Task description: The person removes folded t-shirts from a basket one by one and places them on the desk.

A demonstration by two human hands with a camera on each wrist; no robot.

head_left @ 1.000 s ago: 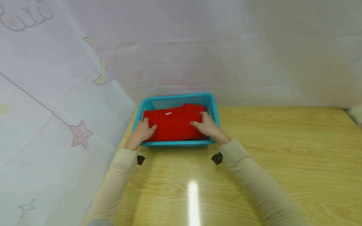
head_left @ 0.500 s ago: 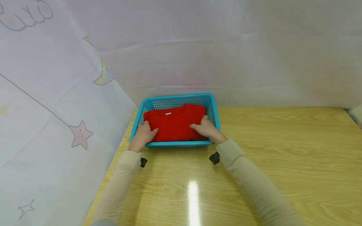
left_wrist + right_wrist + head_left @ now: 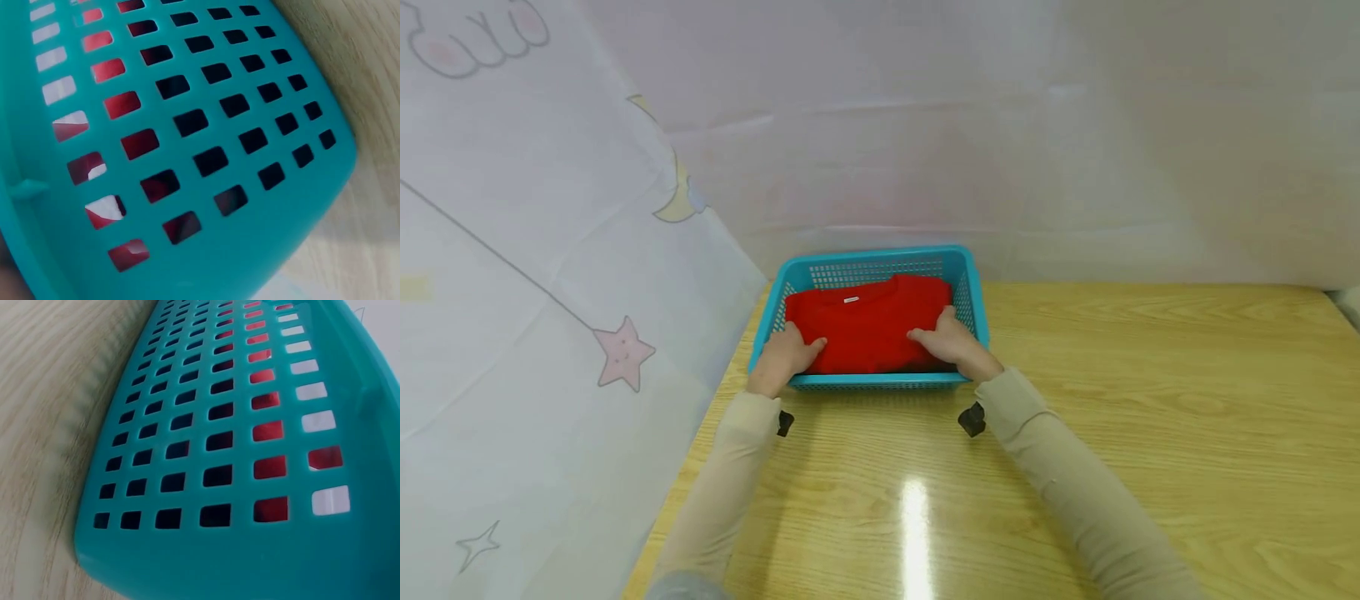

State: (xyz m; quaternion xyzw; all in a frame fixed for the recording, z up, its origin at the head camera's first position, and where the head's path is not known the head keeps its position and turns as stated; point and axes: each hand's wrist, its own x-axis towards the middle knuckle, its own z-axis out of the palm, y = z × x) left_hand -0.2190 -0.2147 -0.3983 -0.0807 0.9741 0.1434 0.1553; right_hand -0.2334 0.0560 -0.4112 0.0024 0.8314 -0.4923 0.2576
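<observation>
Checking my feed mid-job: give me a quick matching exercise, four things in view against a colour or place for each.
Things:
1. basket
2. folded shirt
3. left hand
4. table

Descriptions:
A. red, lying in the basket
B. light wood grain
C. teal plastic with a grid of holes
D. resting on the shirt's left edge

Pairs: 1-C, 2-A, 3-D, 4-B

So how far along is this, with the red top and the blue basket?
The folding looks done: the red top lies folded flat inside the blue basket on the wooden table. In hand: the left hand and right hand rest on its near corners. What seems left is only letting go and drawing the hands out.
</observation>
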